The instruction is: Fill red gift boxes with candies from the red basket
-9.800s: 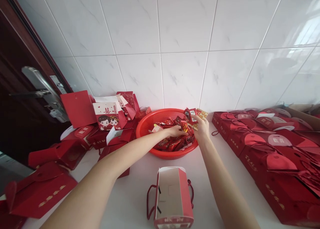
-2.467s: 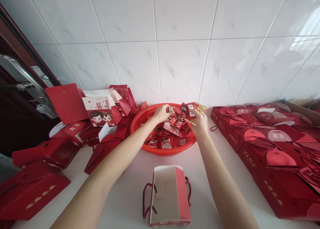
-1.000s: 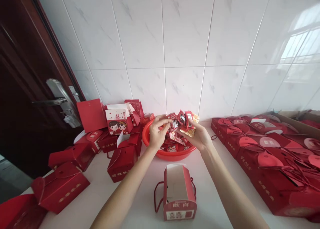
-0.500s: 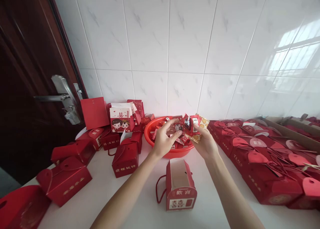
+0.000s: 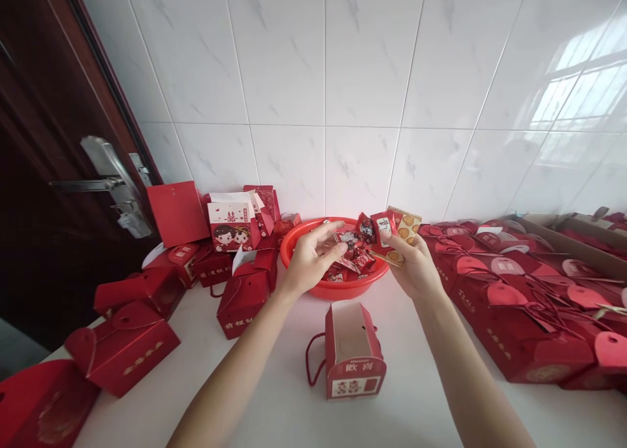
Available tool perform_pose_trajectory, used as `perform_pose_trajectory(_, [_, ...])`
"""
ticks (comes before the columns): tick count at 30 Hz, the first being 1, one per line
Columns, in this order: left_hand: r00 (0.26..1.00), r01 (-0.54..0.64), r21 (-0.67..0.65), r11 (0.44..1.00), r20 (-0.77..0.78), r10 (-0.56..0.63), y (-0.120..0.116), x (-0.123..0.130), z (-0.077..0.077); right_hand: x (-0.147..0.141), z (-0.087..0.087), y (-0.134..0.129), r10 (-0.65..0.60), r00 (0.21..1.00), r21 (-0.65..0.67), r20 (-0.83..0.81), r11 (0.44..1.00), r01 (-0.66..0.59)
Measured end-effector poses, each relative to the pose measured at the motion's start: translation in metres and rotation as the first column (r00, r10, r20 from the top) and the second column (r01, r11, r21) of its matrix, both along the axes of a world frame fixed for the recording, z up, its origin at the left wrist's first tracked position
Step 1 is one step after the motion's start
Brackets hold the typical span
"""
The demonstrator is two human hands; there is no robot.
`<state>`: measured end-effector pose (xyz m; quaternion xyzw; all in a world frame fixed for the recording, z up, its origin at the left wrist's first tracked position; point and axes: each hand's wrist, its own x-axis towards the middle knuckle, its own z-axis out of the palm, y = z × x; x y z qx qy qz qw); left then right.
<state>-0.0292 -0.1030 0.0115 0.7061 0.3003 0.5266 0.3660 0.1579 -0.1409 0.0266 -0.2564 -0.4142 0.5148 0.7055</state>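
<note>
My right hand (image 5: 416, 265) is closed on several wrapped sweets (image 5: 383, 229) in red wrappers and a flat gold packet (image 5: 407, 234) with round biscuits printed on it. It holds them above the right rim of a red plastic basin (image 5: 343, 291). My left hand (image 5: 309, 258) is over the basin's left side, thumb and fingers curved but apart, with nothing seen between them. Red-wrapped sweets (image 5: 362, 260) lie in the basin below. In front of it stands a red gift box (image 5: 356, 343), its top open and a red cord handle (image 5: 309, 363) hanging at its left.
To the left stand several red boxes (image 5: 125, 347) and a white box with cartoon figures (image 5: 232, 226). Rows of closed red boxes (image 5: 524, 324) fill the right side. A tiled wall (image 5: 362, 76) rises behind the white table (image 5: 279, 396); a dark door (image 5: 34, 239) is at left.
My left hand has drawn away to the left from the sweets in my right hand. The right hand has shifted slightly right, still holding the sweets and packet. The camera view has moved a little.
</note>
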Motion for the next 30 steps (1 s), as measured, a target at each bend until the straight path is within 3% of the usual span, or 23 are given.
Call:
perform_pose_trajectory(4, [0.998, 0.022, -0.052, 0.998, 0.062, -0.019, -0.002, 0.009, -0.001, -0.009, -0.002, -0.002, -0.092, 0.996, 0.008, -0.004, 0.996, 0.092])
perform_pose_trajectory(8, [0.993, -0.013, 0.007, 1.0, 0.118, 0.012, -0.006, 0.011, 0.002, -0.013, -0.003, -0.007, -0.136, 0.989, 0.07, 0.05, 0.989, 0.132])
perform_pose_trajectory(19, [0.999, 0.03, -0.059, 0.998, 0.033, -0.028, -0.004, -0.001, 0.007, -0.011, 0.005, -0.012, -0.113, 0.994, -0.019, 0.015, 0.993, 0.113])
perform_pose_trajectory(27, [0.996, 0.076, -0.068, 0.995, 0.048, -0.073, -0.002, 0.001, 0.005, -0.009, 0.001, -0.012, -0.153, 0.985, 0.089, 0.078, 0.985, 0.146])
perform_pose_trajectory(30, [0.999, 0.038, -0.039, 0.999, 0.038, -0.036, -0.004, 0.0, 0.004, -0.009, 0.0, -0.011, -0.143, 0.987, 0.087, 0.069, 0.987, 0.137])
